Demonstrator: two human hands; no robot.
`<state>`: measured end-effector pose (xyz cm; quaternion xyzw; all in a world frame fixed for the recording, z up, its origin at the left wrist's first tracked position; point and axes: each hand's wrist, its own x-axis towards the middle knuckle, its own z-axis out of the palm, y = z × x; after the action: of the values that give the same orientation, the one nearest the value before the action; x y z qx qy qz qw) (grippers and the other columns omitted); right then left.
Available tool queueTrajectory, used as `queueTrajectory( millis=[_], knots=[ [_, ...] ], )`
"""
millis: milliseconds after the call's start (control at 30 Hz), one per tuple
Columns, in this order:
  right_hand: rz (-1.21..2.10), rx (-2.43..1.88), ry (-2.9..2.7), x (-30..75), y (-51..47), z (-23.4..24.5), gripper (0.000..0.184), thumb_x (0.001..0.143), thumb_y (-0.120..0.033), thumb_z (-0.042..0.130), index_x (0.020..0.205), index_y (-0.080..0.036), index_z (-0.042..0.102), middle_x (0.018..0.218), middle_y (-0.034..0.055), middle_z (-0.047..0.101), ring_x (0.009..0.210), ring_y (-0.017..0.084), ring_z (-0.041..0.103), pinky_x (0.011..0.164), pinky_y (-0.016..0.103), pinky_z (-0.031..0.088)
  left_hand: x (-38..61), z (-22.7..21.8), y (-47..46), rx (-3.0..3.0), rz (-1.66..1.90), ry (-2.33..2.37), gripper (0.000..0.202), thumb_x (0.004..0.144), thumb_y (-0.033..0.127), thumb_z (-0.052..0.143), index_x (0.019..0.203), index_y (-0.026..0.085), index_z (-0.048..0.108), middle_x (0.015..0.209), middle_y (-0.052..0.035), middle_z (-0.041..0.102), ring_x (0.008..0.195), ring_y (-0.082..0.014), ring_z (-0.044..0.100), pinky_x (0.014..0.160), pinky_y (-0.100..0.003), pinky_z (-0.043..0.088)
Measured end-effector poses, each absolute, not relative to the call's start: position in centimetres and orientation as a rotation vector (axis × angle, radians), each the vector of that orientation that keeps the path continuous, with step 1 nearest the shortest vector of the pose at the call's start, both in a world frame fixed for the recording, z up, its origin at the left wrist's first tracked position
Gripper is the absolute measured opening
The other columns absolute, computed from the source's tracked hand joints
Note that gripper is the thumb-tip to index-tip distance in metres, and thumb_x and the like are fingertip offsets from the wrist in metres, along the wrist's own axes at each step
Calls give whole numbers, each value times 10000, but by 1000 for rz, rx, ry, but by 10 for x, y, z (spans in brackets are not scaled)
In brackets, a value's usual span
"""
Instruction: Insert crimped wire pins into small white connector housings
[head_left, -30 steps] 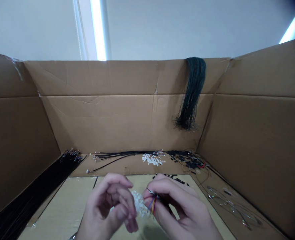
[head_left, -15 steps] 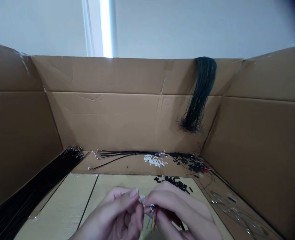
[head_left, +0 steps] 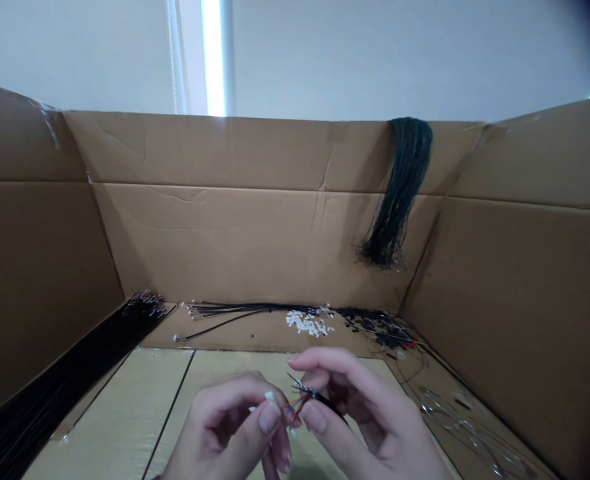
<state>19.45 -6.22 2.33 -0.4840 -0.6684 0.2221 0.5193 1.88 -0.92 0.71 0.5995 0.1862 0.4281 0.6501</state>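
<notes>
Both hands meet low in the middle of the view, above the cardboard floor. My right hand [head_left: 359, 417] pinches a thin black cable whose end fans into short coloured wires [head_left: 299, 399], red, blue and yellow among them. My left hand [head_left: 229, 427] is closed, thumb and forefinger pinched at the tips of those wires. Something small and white shows between the left fingertips, too small to name.
Tall cardboard walls [head_left: 245, 227] enclose the work area on three sides. A thick bundle of black cables [head_left: 59, 387] lies along the left wall. More black cables [head_left: 245, 310], a pile of small white connectors [head_left: 307, 323] and black bits [head_left: 379, 327] lie at the back. A dark wire bundle [head_left: 399, 193] hangs over the back wall.
Both hands have risen slightly. The right hand's forefinger has lifted, the coloured wire ends now fan toward the left fingertips, and the white heap under the hands is hidden.
</notes>
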Motion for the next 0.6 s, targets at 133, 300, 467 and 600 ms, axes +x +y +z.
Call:
queueTrajectory(
  millis=[133,300,467,600],
  knots=[
    [732,-1098,-1637,195,-57,29,96,884,-264,652,977,-258,676,805,23,690,718,167,692,611,242,586,16,9,-10,1544,1093,416,271,951,347,619,774,170,721,681,-36,634,541,-119,635,532,-203,576],
    [857,-1095,-1610,189,-57,33,53,866,-187,616,843,-233,600,715,-16,612,638,131,574,564,218,477,14,-1,-9,1564,1092,382,248,972,304,583,812,172,718,715,-44,640,571,-126,644,526,-205,589],
    [1036,-1105,-1402,183,-57,35,183,875,-369,652,805,-214,585,708,-26,509,674,135,508,638,247,439,16,-7,-7,1602,1147,305,249,988,287,550,842,173,716,714,-34,639,562,-113,642,523,-184,589],
    [1094,-1036,-1320,183,-54,35,247,879,-452,670,842,-224,581,683,-42,468,588,106,407,528,221,350,17,0,-8,1629,1152,374,267,982,324,563,828,175,723,689,-34,645,542,-111,634,513,-185,581]
  ],
)
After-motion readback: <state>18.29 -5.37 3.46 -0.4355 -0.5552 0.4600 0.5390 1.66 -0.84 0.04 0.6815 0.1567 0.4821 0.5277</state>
